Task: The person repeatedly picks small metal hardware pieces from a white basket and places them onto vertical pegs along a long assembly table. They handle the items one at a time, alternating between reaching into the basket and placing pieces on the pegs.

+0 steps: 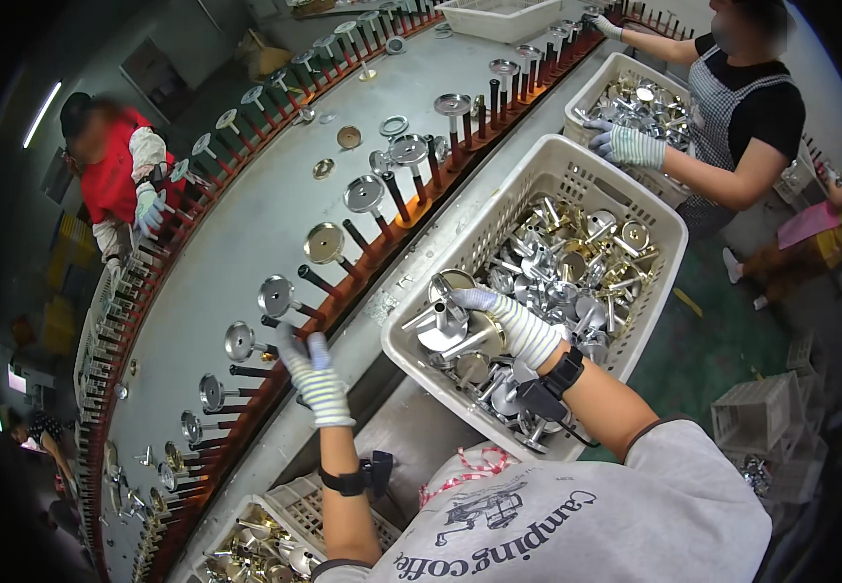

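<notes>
Right hand [518,328], in a white glove with coloured stripes, grips silver round metal parts with tubular stems [442,328] above the near-left end of a white perforated plastic basket [501,204] heaped with silver and gold-toned metal pieces [576,262]. Left hand [317,379], similarly gloved, is open beside black-and-red upright spindles [359,238] edging a grey curved surface [246,209]; contact cannot be determined. Far right, a co-worker [753,112] reaches to a second white basket [584,94].
</notes>
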Tool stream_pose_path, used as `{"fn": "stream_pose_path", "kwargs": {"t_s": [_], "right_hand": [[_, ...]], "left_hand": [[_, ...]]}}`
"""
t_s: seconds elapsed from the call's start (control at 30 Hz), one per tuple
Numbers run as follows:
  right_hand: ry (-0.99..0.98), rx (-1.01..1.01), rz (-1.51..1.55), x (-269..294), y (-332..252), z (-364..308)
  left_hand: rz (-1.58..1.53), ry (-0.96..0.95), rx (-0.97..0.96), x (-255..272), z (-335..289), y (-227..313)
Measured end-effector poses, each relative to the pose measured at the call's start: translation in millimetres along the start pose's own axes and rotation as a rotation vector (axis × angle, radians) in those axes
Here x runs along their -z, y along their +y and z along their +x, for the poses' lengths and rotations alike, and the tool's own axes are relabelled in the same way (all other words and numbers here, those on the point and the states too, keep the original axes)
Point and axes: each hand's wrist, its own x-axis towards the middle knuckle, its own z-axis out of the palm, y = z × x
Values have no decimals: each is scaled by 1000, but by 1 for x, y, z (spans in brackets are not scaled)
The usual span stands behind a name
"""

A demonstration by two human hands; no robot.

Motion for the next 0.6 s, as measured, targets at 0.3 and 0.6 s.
{"fn": "stream_pose_path", "kwargs": {"t_s": [0.3, 0.6], "right_hand": [[-53, 236, -448, 5, 6, 13], [30, 232, -412, 4, 6, 12]], "left_hand": [[189, -532, -356, -57, -43, 114], [271, -681, -201, -56, -45, 67]]}}
